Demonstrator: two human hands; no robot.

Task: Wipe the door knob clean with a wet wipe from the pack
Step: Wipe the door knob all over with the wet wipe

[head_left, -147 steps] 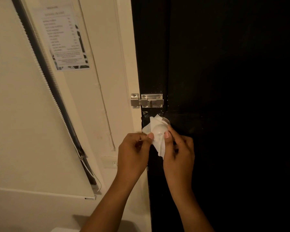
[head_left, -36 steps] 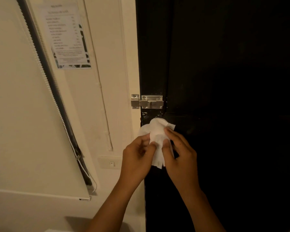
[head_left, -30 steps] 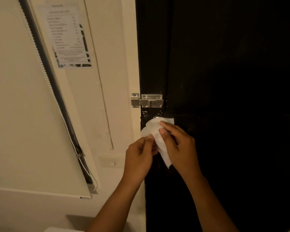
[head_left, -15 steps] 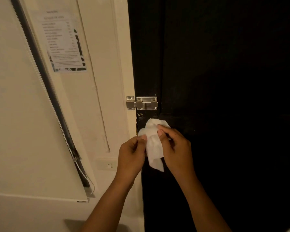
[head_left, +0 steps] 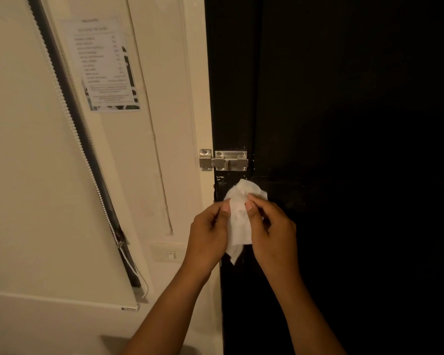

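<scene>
A white wet wipe is draped over the door knob on the left edge of the black door. The knob itself is hidden under the wipe. My left hand pinches the wipe's left side with thumb and fingers. My right hand grips its right side, fingertips pressed against the covered knob. A loose corner of the wipe hangs down between my two hands. The pack of wipes is out of sight.
A metal slide bolt bridges the door and the cream frame just above the knob. A printed notice hangs on the wall at upper left. A roller blind with a bead chain runs diagonally, and a wall switch sits left of my hands.
Both hands have kept working the wipe around the knob, shifting their grip slightly; the hanging corner has moved down between them. The camera view drifted a little.
</scene>
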